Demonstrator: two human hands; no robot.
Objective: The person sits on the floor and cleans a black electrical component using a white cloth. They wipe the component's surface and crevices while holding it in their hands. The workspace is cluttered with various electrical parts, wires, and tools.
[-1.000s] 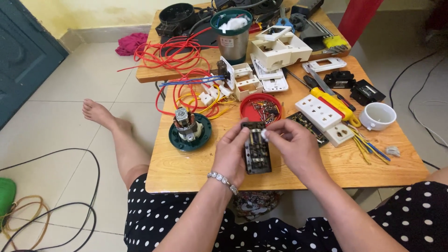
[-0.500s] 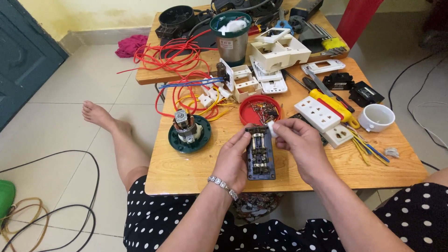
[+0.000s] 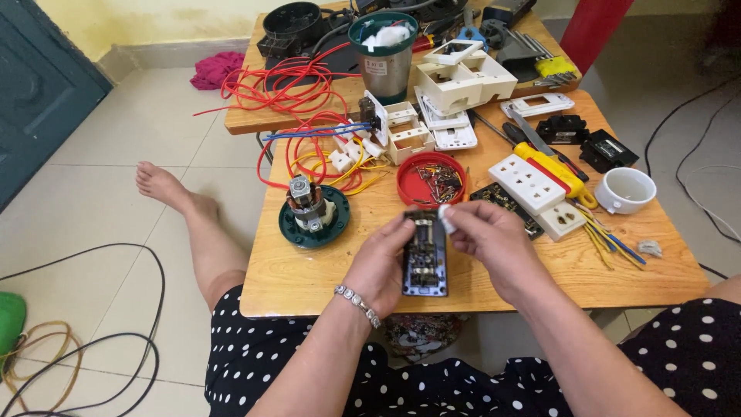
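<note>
My left hand (image 3: 384, 266) grips a dark rectangular socket module (image 3: 424, 255) from its left side, holding it upright above the front edge of the wooden table (image 3: 324, 270). My right hand (image 3: 494, 243) is at the module's top right corner, its thumb and forefinger pinching a small white piece (image 3: 445, 218) against it. A red lid (image 3: 431, 179) holding several screws lies just beyond the hands.
A small motor on a green base (image 3: 312, 212) stands left of the hands. White multi-socket plates (image 3: 532, 185), a yellow-handled screwdriver (image 3: 552, 166), a white cup (image 3: 625, 189), red wire coils (image 3: 285, 85) and white switch boxes (image 3: 463, 77) crowd the far side.
The hands lifted the module slightly and turned it more upright. My right hand moved from the module's top edge to its top right corner with the white piece.
</note>
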